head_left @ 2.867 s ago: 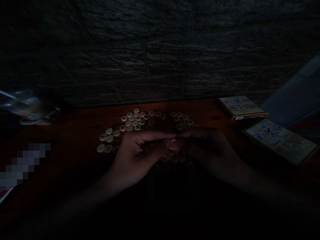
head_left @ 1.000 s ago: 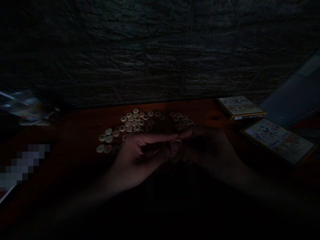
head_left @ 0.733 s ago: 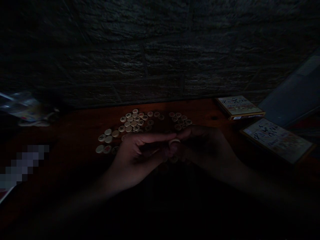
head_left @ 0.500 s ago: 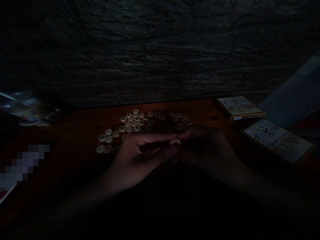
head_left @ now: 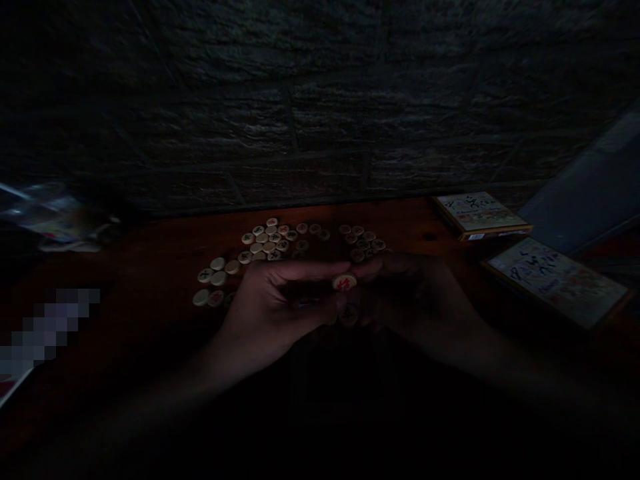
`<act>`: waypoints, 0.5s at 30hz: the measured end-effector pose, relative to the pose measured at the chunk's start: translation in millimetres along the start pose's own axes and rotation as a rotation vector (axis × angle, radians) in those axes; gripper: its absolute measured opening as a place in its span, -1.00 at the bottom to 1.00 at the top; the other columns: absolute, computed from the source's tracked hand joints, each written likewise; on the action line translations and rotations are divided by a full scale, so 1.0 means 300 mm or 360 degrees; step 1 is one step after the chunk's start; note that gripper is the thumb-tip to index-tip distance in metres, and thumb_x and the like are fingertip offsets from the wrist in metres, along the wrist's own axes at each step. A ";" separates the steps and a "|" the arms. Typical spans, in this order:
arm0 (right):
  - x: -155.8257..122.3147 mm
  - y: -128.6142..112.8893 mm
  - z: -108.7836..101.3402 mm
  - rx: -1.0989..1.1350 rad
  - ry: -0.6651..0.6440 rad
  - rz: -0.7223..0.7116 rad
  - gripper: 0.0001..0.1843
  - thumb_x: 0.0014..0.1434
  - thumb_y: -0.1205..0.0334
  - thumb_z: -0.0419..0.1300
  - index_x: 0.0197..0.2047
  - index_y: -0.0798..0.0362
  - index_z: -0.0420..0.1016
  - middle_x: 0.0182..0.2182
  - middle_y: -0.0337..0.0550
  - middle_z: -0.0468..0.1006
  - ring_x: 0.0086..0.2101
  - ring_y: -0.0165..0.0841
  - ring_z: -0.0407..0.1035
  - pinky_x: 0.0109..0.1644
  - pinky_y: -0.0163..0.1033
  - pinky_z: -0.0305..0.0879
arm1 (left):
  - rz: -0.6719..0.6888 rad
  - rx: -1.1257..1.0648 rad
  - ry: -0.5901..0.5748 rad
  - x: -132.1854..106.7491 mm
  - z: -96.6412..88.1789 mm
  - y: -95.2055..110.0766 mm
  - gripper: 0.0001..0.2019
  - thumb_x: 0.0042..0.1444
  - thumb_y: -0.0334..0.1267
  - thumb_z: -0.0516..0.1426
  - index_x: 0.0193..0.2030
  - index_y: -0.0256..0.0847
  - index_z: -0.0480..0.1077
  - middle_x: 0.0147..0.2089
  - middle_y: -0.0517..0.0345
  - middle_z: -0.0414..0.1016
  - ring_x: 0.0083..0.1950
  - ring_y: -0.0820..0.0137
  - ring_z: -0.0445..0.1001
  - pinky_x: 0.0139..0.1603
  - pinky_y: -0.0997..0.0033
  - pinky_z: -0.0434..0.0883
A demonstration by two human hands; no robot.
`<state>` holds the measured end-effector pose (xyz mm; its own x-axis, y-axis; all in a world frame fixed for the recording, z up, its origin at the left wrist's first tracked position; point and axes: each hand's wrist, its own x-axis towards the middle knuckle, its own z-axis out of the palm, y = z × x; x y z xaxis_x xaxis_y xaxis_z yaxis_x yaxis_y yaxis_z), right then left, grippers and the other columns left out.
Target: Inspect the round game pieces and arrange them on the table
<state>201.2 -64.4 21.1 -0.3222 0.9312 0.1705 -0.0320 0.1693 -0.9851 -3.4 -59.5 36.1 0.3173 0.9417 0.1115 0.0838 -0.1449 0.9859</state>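
Note:
Between my two hands is a round, pale xiangqi piece (head_left: pixel 345 283) with a red character facing up. My left hand (head_left: pixel 280 300) pinches it from the left between thumb and forefinger. From the right, my right hand (head_left: pixel 413 290) meets it with closed fingertips, much of that hand lost in shadow. Just below the fingertips shows another piece with a dark character (head_left: pixel 349 315). On the table behind my left hand lies a cluster of loose xiangqi pieces (head_left: pixel 258 247), some face up, some blank. A smaller group of pieces (head_left: pixel 363 245) sits behind my right hand.
Two flat printed boxes lie at the right, one farther back (head_left: pixel 480 212) and one nearer (head_left: pixel 555 280). At the left stands a clear plastic bag or wrapper (head_left: pixel 55 217). A dark stone-block wall (head_left: pixel 320 107) rises behind the wooden table (head_left: pixel 165 247). The light is very dim.
The held piece has tilted so that its red character now faces me more fully, and it has shifted slightly left. My hands stay in nearly the same place.

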 end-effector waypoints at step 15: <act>0.001 0.006 0.001 0.0118 -0.0030 0.0002 -0.87 0.16 0.38 0.45 -0.21 0.01 0.73 -0.44 -0.31 0.67 -0.48 -0.55 0.47 -0.42 -0.51 0.39 | 0.0046 -0.0004 -0.0017 -0.005 0.006 0.001 -0.79 0.21 -0.41 0.33 -0.08 -0.04 0.69 -0.22 0.26 0.76 -0.25 0.48 0.73 -0.20 0.70 0.61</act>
<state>201.0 -64.0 19.2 -0.3401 0.9250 0.1692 -0.1013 0.1428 -0.9846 -2.2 -61.5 35.9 0.3299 0.9338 0.1386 0.0719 -0.1712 0.9826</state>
